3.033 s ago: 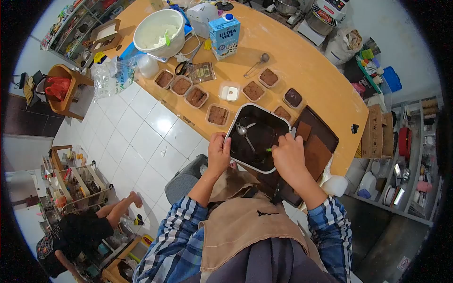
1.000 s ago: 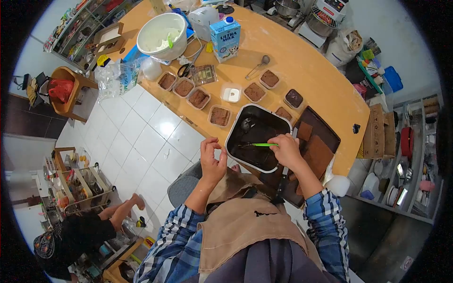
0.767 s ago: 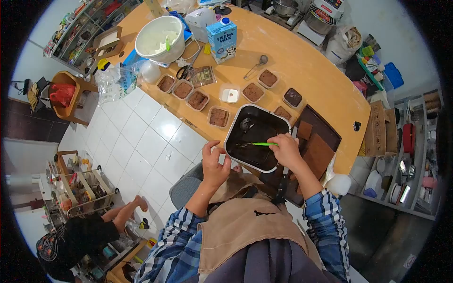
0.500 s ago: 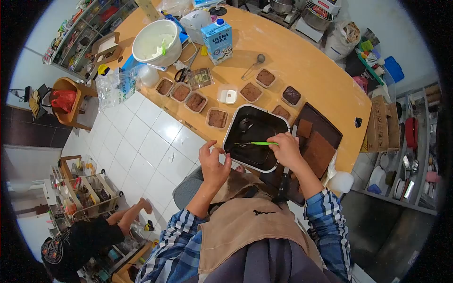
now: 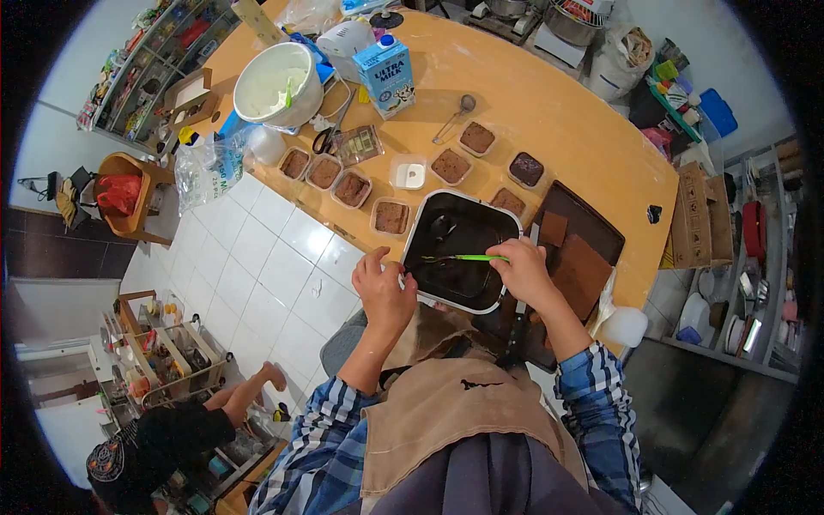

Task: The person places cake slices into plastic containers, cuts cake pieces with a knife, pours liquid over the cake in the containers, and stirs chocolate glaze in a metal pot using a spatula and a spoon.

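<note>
My right hand [image 5: 525,273] is closed round the green handle of a slim spatula [image 5: 472,257]. Its dark tip reaches into a deep square baking pan [image 5: 459,295] with a pale rim and dark inside. Within the pan, a black rounded thing [image 5: 441,227], perhaps a spoon, shows towards the far left. My left hand [image 5: 384,292] is at the pan's left rim, fingers curved and apart, the thumb near or on the rim. Right of the pan, brown cake slabs [image 5: 582,275] lie on a dark tray [image 5: 608,230].
Several small tubs of brown cake [image 5: 391,216] stand beyond the pan, with a tub holding something white [image 5: 408,175]. Farther back are a milk carton [image 5: 386,79], a white bowl [image 5: 253,90] and scissors [image 5: 324,139]. A black-handled knife [image 5: 517,330] lies right of my lap. Another person [image 5: 163,442] is at lower left.
The view has shifted slightly, so the table things sit a little farther left. Both hands stay at the pan, the green spatula still in my right hand.
</note>
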Motion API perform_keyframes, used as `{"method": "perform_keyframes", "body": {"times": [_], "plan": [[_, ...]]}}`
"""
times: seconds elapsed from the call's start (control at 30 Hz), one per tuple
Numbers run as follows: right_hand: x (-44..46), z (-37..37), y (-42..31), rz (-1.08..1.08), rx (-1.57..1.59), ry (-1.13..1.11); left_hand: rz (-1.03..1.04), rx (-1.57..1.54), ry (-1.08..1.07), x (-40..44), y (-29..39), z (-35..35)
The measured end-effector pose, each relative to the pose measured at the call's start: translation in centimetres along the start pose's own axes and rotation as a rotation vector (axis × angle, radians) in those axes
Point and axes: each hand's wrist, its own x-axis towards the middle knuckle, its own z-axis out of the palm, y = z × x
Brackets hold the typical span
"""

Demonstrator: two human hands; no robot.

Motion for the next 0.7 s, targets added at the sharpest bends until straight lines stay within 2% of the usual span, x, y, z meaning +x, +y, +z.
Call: {"method": "perform_keyframes", "body": {"times": [0.33,0.47,0.7], "plan": [[-0.1,0.0,0.3,-0.017,0.010,0.018,0.154,0.163,-0.093,1.3,0.1,0.1],[-0.2,-0.1,0.1,0.003,-0.003,0.006,0.212,0.224,-0.190,2.1,0.2,-0.2],[-1.3,-1.0,-0.6,-0.026,-0.084,0.088,0.420,0.241,-0.253,3.8,-0.2,-0.5]]}}
